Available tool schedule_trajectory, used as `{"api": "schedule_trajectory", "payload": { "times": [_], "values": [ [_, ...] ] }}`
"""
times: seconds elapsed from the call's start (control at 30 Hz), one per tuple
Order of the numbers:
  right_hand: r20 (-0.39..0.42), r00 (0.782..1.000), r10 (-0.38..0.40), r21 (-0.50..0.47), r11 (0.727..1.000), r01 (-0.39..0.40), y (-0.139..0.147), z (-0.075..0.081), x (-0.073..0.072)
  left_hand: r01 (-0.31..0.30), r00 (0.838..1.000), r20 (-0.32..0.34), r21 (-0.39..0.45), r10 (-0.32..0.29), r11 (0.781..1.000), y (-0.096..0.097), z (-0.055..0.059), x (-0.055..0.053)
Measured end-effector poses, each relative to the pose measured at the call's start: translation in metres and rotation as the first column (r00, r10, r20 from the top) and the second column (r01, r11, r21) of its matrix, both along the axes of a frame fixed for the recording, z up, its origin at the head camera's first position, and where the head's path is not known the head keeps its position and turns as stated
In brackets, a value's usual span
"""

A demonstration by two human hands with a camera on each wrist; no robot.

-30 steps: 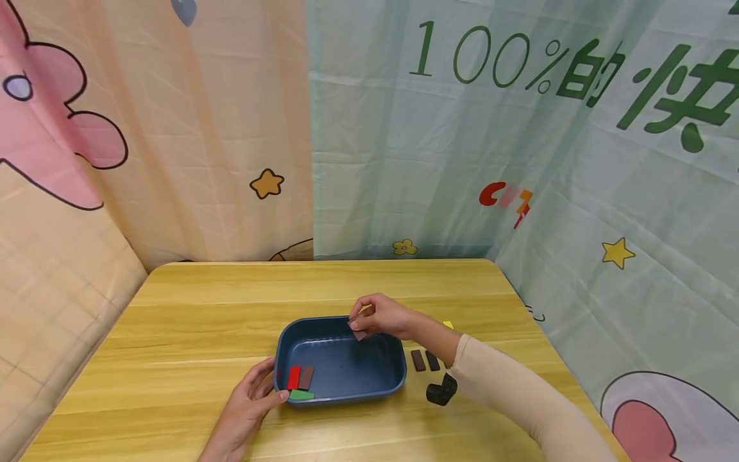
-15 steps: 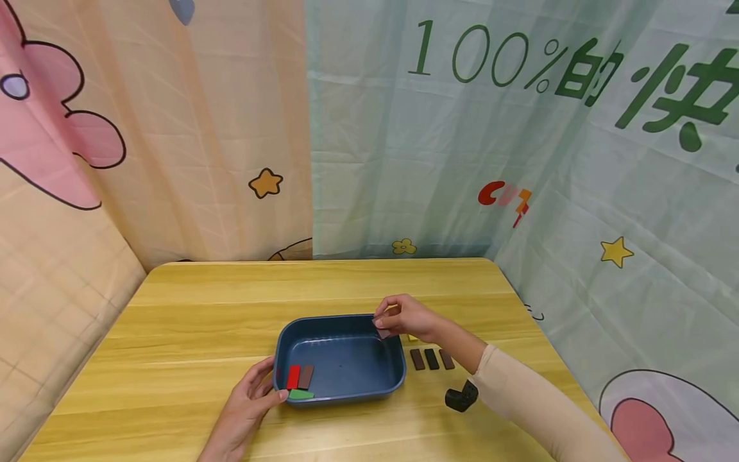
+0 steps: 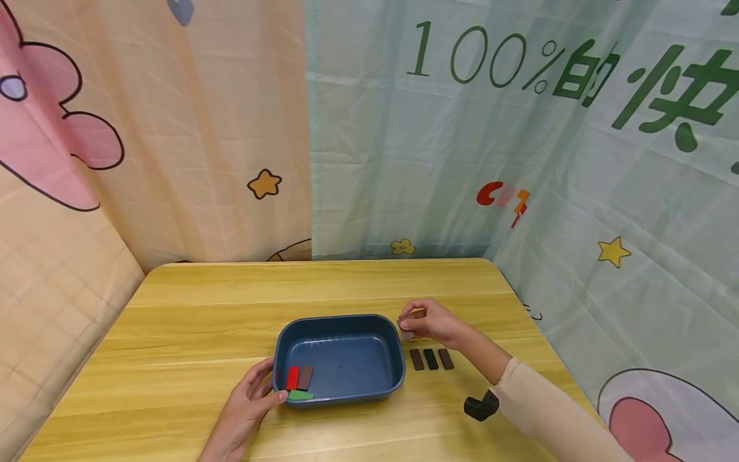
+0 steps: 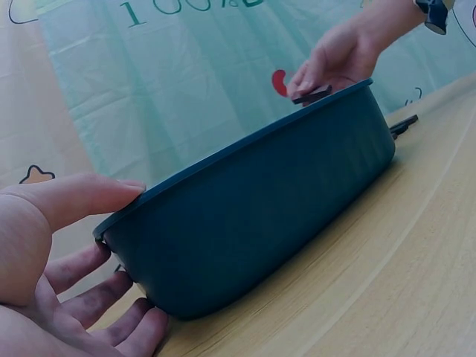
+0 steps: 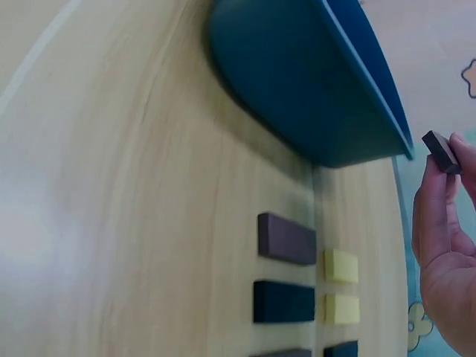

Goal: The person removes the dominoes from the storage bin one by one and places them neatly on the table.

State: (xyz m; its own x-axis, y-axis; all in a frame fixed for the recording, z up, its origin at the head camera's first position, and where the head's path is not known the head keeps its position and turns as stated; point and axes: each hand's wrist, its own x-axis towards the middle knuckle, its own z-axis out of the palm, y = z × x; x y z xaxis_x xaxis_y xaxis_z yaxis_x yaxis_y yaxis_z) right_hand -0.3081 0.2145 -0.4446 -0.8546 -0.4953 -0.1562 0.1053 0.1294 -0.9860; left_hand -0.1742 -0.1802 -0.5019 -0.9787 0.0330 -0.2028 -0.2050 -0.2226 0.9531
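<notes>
Right of the blue bin point(image 3: 352, 366), our right hand point(image 3: 433, 322) pinches a brown block point(image 5: 442, 152); our left hand point(image 3: 247, 403) grips its near-left rim.

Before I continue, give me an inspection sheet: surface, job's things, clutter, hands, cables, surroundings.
Surface: wood-grain table.
Job's things: blue tub containing red block, brown block, green block; right of it, row of three blocks (brown, black, brown), two yellow blocks, partly seen black block.
Clutter: nothing seen.
Hands: left hand grips tub's left end; right hand pinches dark brown block near its far-right corner.
Cables: nothing seen.
Surroundings: printed curtains.
</notes>
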Motion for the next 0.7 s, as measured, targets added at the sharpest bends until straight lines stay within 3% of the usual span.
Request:
{"api": "schedule_trajectory", "payload": {
  "times": [0.7],
  "values": [
    [0.000, 0.982, -0.190, -0.035, 0.981, 0.190, 0.070, -0.038, 0.022, -0.005, 1.000, 0.001, 0.020, 0.005, 1.000, 0.000, 0.001, 0.001]
  ]
}}
